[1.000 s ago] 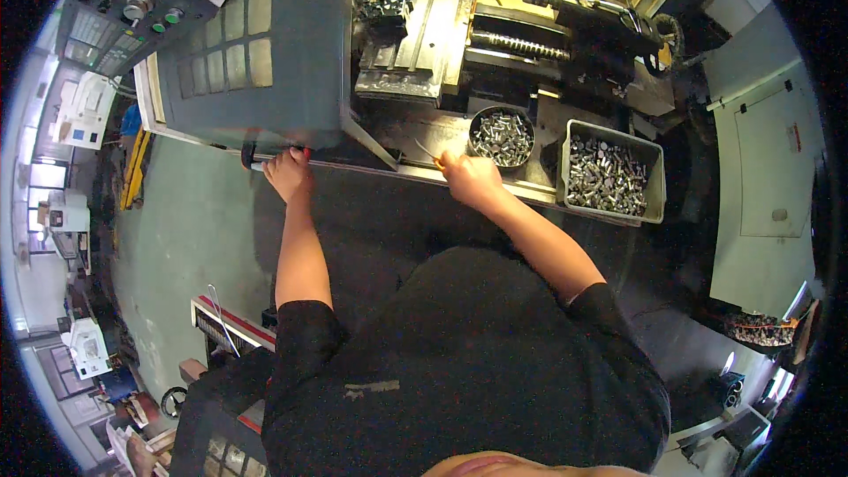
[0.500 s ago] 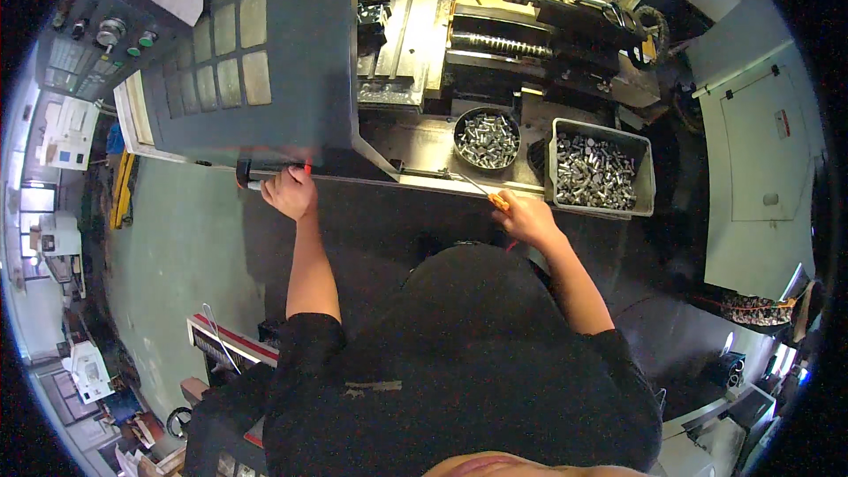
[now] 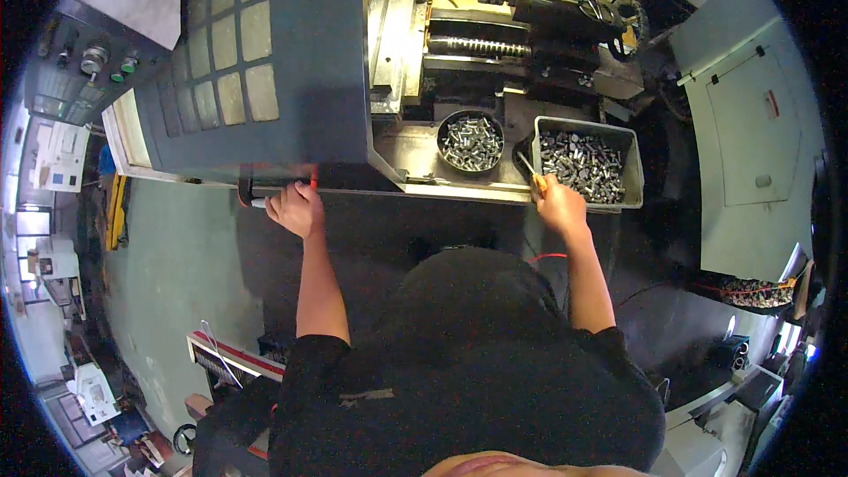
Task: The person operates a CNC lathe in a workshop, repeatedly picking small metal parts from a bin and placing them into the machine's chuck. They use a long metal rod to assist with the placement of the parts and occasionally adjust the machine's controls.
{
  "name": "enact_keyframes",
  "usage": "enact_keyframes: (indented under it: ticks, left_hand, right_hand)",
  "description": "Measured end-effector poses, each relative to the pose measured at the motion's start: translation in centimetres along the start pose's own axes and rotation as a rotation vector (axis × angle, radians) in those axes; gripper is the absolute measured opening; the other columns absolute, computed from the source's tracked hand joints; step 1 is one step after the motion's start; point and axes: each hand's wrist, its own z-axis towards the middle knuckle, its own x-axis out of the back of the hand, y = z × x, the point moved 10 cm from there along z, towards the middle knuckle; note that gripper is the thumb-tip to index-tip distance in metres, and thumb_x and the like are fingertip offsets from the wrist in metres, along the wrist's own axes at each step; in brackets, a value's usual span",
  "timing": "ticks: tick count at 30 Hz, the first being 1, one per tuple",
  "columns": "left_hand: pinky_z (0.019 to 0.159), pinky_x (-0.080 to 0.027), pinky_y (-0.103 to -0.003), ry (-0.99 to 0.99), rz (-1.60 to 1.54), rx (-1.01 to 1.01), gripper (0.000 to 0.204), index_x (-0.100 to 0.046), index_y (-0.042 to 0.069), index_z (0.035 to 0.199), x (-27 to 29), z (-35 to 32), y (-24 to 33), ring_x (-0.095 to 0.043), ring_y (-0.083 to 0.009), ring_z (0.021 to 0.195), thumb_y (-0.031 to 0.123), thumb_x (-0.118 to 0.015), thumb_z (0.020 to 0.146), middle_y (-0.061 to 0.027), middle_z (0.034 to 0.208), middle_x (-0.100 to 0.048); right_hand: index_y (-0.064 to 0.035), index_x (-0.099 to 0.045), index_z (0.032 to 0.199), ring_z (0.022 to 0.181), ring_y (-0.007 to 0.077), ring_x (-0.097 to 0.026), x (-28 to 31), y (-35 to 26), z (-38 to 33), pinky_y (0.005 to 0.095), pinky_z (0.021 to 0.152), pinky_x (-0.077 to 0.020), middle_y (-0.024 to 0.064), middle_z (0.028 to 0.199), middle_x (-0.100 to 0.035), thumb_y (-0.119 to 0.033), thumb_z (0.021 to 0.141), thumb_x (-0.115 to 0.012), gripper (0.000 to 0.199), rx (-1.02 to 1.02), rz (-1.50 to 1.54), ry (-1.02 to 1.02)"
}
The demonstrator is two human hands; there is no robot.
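A black door handle (image 3: 246, 187) with red ends is gripped by the left hand (image 3: 299, 209), its fingers curled round the bar. The handle is mounted low on a dark grey machine door (image 3: 318, 62), in which a grid of small panes is set. An orange-handled tool (image 3: 540, 182) is held in the right hand (image 3: 563, 208), the fingers closed about its grip. The thin metal shaft is pointed up and to the left, over the front edge of the machine, just beside the near left corner of a grey bin (image 3: 632, 172); whether the bin is touched by the shaft cannot be told from this angle. The bin is filled with short metal pieces (image 3: 583, 165). To its left, a round dark bowl (image 3: 441, 152) is set on the metal surface (image 3: 411, 146), and similar pieces are heaped in it. Behind the bowl, a threaded screw (image 3: 481, 46) is seen lying crosswise in the machine. A control panel (image 3: 97, 71) with knobs is placed at the far left, and a length of red hose (image 3: 549, 256) is seen below the right hand.
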Motion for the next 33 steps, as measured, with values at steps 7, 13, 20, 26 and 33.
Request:
enact_keyframes:
  ticks: [7,13,20,26,33]
  left_hand:
    - [0.106,-0.039,-0.052,-0.03,0.002,-0.046,0.03,-0.073,0.003,0.081,0.1,-0.9,1.7,-0.062,-0.0352,0.09,0.025,-0.053,0.09,-0.012,0.084,-0.071]
    - [0.105,-0.041,-0.05,-0.005,-0.033,-0.081,0.029,-0.072,0.003,0.081,1.1,-1.4,3.2,-0.062,-0.0342,0.088,0.025,-0.055,0.09,-0.0116,0.085,-0.071]
    - [0.104,-0.041,-0.05,-0.002,-0.062,-0.122,0.028,-0.07,0.003,0.08,1.7,-1.7,4.4,-0.062,-0.0342,0.087,0.025,-0.055,0.09,-0.0117,0.084,-0.071]
    - [0.101,-0.042,-0.051,0.049,-0.086,-0.119,0.028,-0.067,0.003,0.076,1.9,-1.6,3.7,-0.061,-0.035,0.084,0.023,-0.054,0.09,-0.0115,0.079,-0.069]
    - [0.096,-0.045,-0.054,0.056,-0.015,-0.115,0.03,-0.067,0.002,0.074,0.8,-0.4,2.2,-0.061,-0.0376,0.083,0.023,-0.053,0.09,-0.0148,0.078,-0.067]
  right_hand:
    - [-0.013,-0.055,0.113,0.088,0.0431,-0.068,2.7,-0.2,2.1,0.0542,0.074,-0.0519,0.0207,0.092,-0.071,-0.037,0.093,-0.064,0.033,-0.093,0.17,0.106]
    - [-0.0177,-0.054,0.12,0.086,0.0432,-0.069,2.1,-1.6,1.8,0.055,0.071,-0.0536,0.0204,0.094,-0.072,-0.043,0.094,-0.063,0.037,-0.011,0.201,0.108]
    - [-0.0199,-0.055,0.132,0.094,0.0342,-0.071,5.4,3.1,-0.8,0.0433,0.079,-0.0552,0.0153,0.107,-0.072,-0.028,0.096,-0.067,0.039,-0.014,0.554,0.428]
    - [-0.0063,-0.061,0.13,0.106,0.0262,-0.067,6.0,16.4,-5.3,0.0364,0.092,-0.0526,0.0136,0.117,-0.067,-0.017,0.092,-0.072,0.041,-0.3,0.418,0.849]
    - [-0.0008,-0.059,0.131,0.11,0.0344,-0.061,-3.9,29.7,-6.9,0.0434,0.096,-0.0482,0.0197,0.122,-0.062,-0.027,0.091,-0.074,0.05,-0.672,0.455,0.742]
